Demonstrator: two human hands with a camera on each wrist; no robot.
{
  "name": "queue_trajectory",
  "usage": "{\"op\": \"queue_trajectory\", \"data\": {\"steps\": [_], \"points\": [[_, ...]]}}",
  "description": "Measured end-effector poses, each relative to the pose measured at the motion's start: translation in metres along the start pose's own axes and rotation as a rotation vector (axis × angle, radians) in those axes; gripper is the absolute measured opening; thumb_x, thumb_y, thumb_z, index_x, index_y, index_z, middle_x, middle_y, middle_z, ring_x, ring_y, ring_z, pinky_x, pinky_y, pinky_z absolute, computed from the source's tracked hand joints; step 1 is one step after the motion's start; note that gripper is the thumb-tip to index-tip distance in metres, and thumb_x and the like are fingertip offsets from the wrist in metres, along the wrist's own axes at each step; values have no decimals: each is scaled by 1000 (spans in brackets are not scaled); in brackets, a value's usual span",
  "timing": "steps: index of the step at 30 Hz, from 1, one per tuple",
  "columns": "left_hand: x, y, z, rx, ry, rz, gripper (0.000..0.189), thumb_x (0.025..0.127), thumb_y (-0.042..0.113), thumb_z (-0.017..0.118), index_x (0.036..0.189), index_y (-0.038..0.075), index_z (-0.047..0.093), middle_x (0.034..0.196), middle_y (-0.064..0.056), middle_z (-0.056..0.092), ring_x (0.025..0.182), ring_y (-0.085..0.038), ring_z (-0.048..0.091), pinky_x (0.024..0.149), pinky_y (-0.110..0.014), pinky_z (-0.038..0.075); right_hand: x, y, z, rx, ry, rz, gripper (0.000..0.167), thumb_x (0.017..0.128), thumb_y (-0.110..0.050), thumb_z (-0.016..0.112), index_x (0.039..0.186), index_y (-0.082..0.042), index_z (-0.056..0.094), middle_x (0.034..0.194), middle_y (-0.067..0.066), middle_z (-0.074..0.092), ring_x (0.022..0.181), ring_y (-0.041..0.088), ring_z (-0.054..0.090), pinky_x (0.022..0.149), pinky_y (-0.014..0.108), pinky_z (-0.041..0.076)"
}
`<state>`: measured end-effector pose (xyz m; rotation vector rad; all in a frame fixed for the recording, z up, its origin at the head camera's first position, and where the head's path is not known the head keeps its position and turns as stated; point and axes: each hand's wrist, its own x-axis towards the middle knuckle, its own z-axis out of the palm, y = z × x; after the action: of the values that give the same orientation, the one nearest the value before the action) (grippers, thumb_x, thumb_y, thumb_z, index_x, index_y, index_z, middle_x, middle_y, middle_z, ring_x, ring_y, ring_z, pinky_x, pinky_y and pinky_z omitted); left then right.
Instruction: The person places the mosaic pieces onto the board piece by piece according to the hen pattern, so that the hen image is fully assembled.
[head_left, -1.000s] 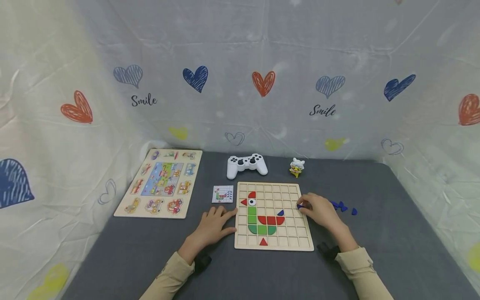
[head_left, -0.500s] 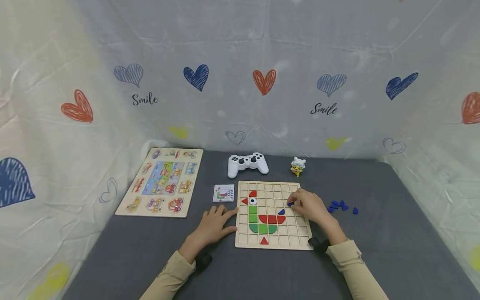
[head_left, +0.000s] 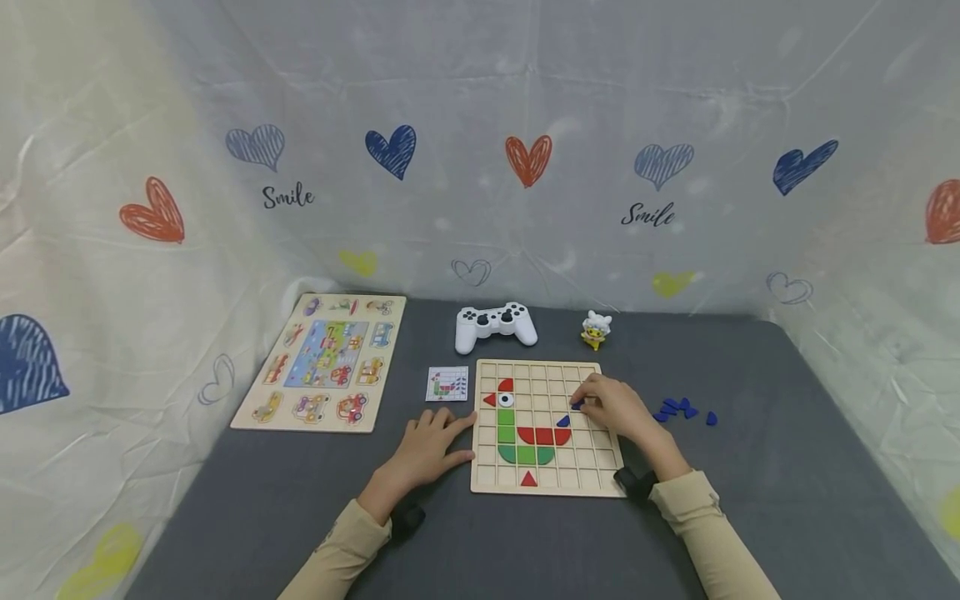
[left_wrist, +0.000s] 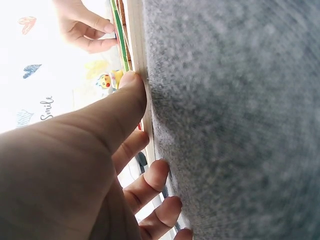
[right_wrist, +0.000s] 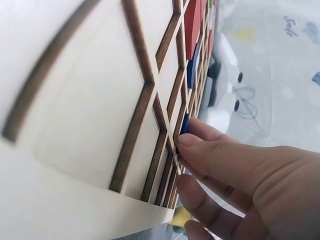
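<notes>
A wooden grid board [head_left: 588, 479] lies on the table, with red, green and blue tiles set in its squares as a bird-like figure. My right hand [head_left: 618, 410] is over the board's right half and pinches a small blue tile [right_wrist: 185, 124] between thumb and fingertips, down at the grid. Just left of it, another blue tile [head_left: 563, 422] sits above the red row [head_left: 543, 436]. With fingers spread, my left hand [head_left: 422, 450] rests at the board's left edge; its thumb and index fingertip touch the rim in the left wrist view.
Several loose blue tiles [head_left: 685, 407] lie right of the board. A pattern card [head_left: 447, 384] is at its upper left. Behind stand a white game controller [head_left: 496, 326] and a small figurine [head_left: 596, 330]. A wooden picture puzzle [head_left: 330, 354] lies at the left.
The right hand has carried the blue tile leftward from the board's right edge to a square up and right of the placed blue tile. The left hand stays at the left edge.
</notes>
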<state>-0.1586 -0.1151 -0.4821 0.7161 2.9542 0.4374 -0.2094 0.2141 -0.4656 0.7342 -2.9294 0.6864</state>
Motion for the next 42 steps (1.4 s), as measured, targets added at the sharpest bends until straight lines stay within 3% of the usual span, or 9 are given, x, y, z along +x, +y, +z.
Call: {"op": "queue_trajectory", "data": {"steps": [22,27,36,42], "points": [[4,0,0,9,4,12,61,86,50,58,139,22,46,101,-6,46,85,-21,36,72,-41,32,-5,3,-11,67,-40,20,22,88,-1,58,99,-13,72,99,5,62,77,14,55,63,29,41],[4,0,0,14,0,11,60,86,50,57,139,22,45,101,-6,46,86,-21,37,72,-41,32,-13,5,-19,59,-27,76,20,88,-5,61,104,-13,70,100,6,60,69,11,49,58,28,40],[3,-1,1,15,-2,3,60,86,49,57,139,22,45,102,-6,46,87,-21,37,73,-41,32,-35,24,-38,27,5,120,20,86,-5,64,104,-10,70,98,6,63,78,18,58,62,32,45],[1,-1,2,16,2,-1,60,86,48,58,139,22,45,102,-6,46,87,-21,37,73,-42,32,-50,37,-50,-11,21,163,23,84,-5,65,106,-11,69,99,8,62,75,17,53,58,30,40]]}}
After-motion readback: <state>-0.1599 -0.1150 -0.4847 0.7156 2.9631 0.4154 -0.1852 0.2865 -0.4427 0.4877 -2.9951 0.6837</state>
